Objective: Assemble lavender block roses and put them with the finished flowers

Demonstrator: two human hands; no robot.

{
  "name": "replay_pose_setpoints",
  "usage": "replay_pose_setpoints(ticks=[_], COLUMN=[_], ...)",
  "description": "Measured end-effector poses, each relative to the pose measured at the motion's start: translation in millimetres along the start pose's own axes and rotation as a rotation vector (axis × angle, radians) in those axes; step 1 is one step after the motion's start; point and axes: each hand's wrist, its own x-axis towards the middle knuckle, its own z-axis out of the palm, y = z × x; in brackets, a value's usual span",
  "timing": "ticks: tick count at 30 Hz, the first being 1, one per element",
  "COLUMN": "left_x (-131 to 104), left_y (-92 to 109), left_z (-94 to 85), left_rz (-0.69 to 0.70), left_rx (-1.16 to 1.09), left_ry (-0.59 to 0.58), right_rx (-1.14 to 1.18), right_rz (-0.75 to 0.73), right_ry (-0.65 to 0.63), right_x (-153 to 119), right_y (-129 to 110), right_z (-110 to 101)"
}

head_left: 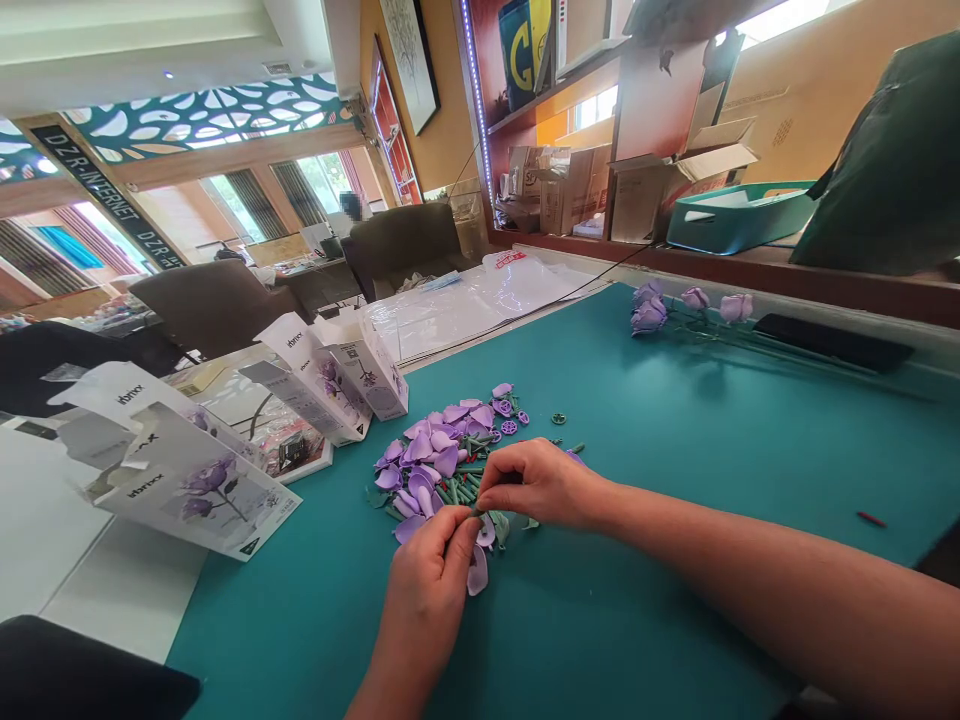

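My left hand (431, 570) and my right hand (536, 482) meet fingertip to fingertip over a pile of toy flower parts. Both are closed in a pinch around a small green piece (475, 512), mostly hidden by the fingers. Beneath and behind them lie loose purple petals (420, 447), with green stem pieces (459, 488) and a few red bits among them. Purple wheel-shaped pieces (509, 427) sit at the pile's far edge, near a green wheel-shaped piece (559, 418). One pale petal (478, 572) rests just right of my left hand.
Opened white boxes with flower pictures (217, 495) stand at the left, with more boxes (330, 385) behind. Finished purple roses (649, 312) lie at the far right on the green mat (675, 420), near a black flat object (832, 342). A small red stick (871, 519) lies right.
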Motion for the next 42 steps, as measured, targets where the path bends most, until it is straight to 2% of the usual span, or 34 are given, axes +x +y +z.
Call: replay_pose_setpoints(ticks=[5, 8, 13, 14, 17, 19, 25, 30, 35, 39, 42], left_x=[0.9, 1.1, 1.2, 1.5, 3.3, 5.2, 7.6, 5.1, 4.8, 6.3, 7.0], left_y=[-0.1, 0.8, 0.3, -0.3, -2.7, -4.3, -6.9, -9.3, -7.8, -1.6, 1.3], left_z=[0.1, -0.3, -0.7, -0.7, -0.8, -0.8, 0.1, 0.6, -1.0, -3.3, -6.6], left_rz=[-0.004, -0.016, -0.091, -0.103, -0.141, -0.175, -0.256, -0.296, -0.314, -0.345, -0.369], left_rx=[-0.003, -0.033, -0.123, -0.153, -0.266, -0.348, -0.562, -0.71, -0.764, -0.794, -0.828], left_ry=[0.001, -0.011, -0.072, -0.08, -0.105, -0.126, -0.17, -0.185, -0.171, -0.133, -0.095], right_rx=[0.021, 0.077, 0.057, 0.018, -0.188, -0.319, -0.625, -0.661, -0.66, -0.645, -0.634], right_rz=[0.005, -0.035, -0.022, 0.002, 0.056, 0.065, 0.076, 0.101, 0.095, 0.051, -0.046], right_ry=[-0.008, -0.01, 0.208, 0.265, 0.32, 0.304, 0.137, 0.098, 0.073, 0.04, -0.01], right_x=[-0.4, 3.9, 18.8, 21.3, 26.0, 27.6, 32.2, 33.9, 32.7, 28.8, 25.6], right_y=[0.5, 7.6, 34.3, 39.8, 52.1, 57.5, 70.5, 77.3, 72.3, 61.9, 55.4], right_z=[2.6, -5.1, -34.6, -40.6, -52.7, -54.2, -41.9, -39.9, -40.4, -34.4, -24.0])
